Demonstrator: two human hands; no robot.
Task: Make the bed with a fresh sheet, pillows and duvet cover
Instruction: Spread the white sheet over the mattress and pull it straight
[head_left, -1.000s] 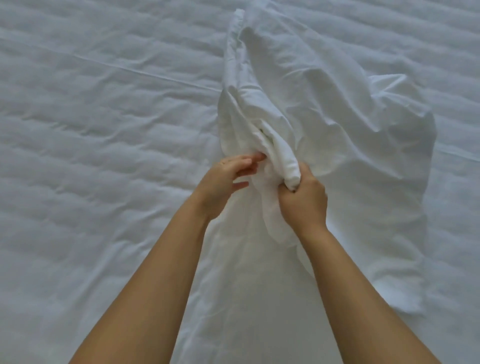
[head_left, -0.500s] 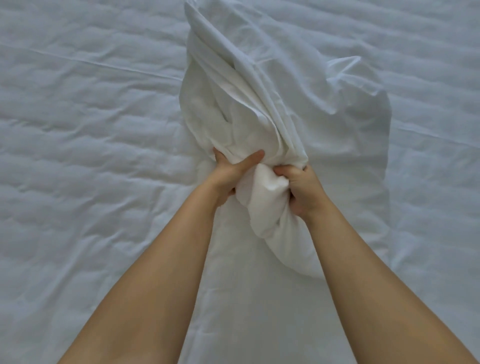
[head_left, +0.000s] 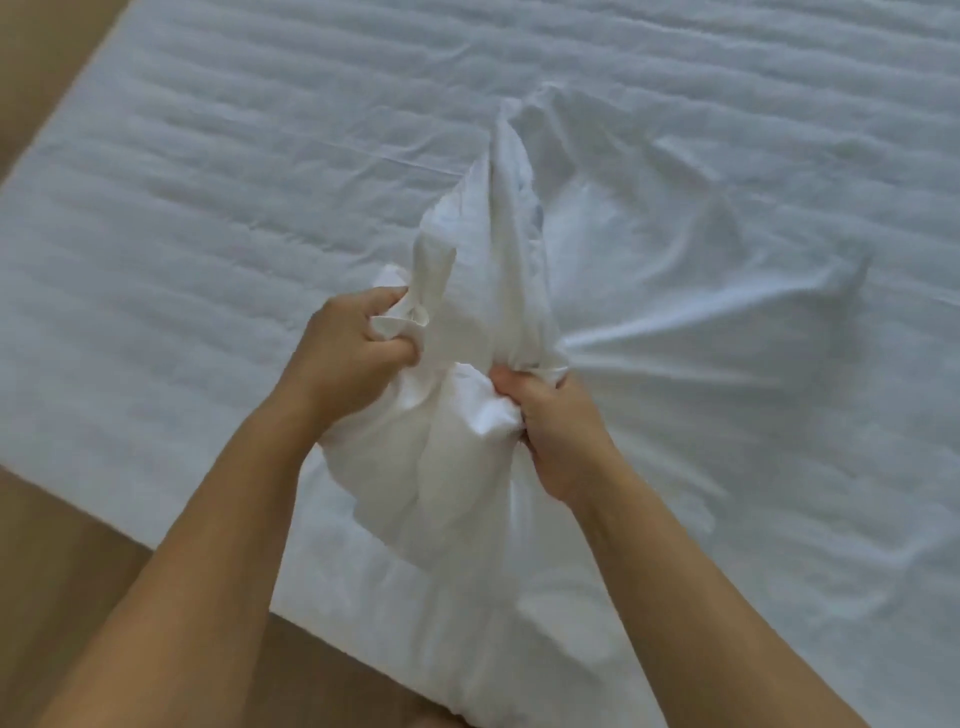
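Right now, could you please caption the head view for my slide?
Left hand and right hand each grip a fold of the bunched white fabric above the bed.

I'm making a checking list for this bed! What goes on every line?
Surface: bed, covered in wrinkled white fabric with quilted lines.
Job's things: white sheet, bunched up and lifted, with folds pulled taut toward the right.
Clutter: nothing seen.
Hands: left hand and right hand both grip the sheet.
Cables: nothing seen.
Surroundings: brown floor beside the bed's near corner.
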